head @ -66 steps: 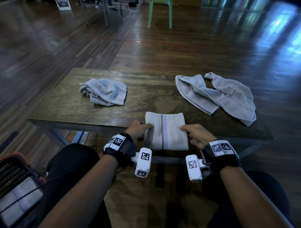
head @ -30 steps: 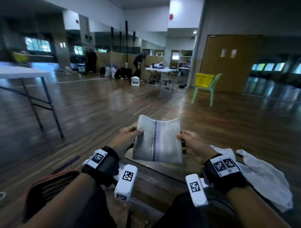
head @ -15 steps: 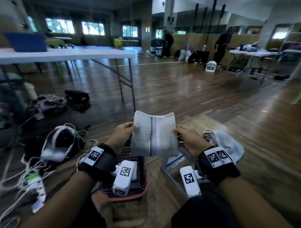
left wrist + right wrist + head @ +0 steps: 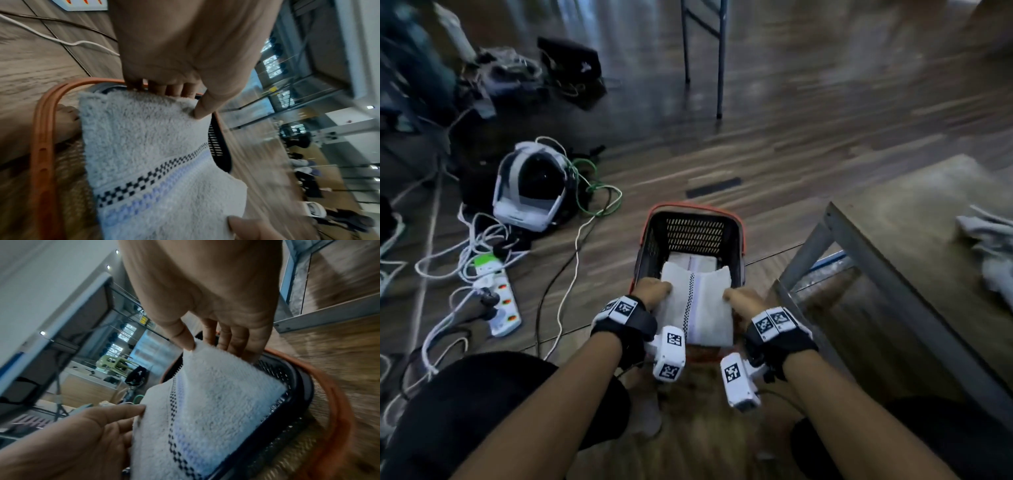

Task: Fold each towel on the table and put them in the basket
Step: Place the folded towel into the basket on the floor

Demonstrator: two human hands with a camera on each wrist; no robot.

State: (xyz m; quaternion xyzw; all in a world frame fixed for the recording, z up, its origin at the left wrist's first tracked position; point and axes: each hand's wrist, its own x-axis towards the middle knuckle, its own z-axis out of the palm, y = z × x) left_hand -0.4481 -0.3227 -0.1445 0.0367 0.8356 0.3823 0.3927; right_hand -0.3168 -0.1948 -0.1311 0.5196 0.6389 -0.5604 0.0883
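Observation:
A folded white towel [image 4: 697, 303] with a checked dark stripe and a pale blue stripe hangs over the near end of a black basket [image 4: 693, 228] with an orange rim on the floor. My left hand [image 4: 654, 291] pinches its left edge, thumb on top, fingers underneath [image 4: 162, 90]. My right hand [image 4: 739, 301] pinches its right edge the same way [image 4: 207, 337]. Another folded white towel [image 4: 693, 262] lies in the basket bottom. A crumpled grey towel [image 4: 989, 246] lies on the wooden table [image 4: 914, 219] at the right.
The table's metal frame [image 4: 815, 246] stands just right of the basket. On the floor to the left lie a white headset [image 4: 530, 188], a power strip [image 4: 498, 294] and tangled cables. Folding-table legs [image 4: 719, 58] stand further off. My knees flank the basket.
I have turned left from the table and looked down. Both hands have carried the folded towel down from chest height to the basket's near end, keeping the same grip.

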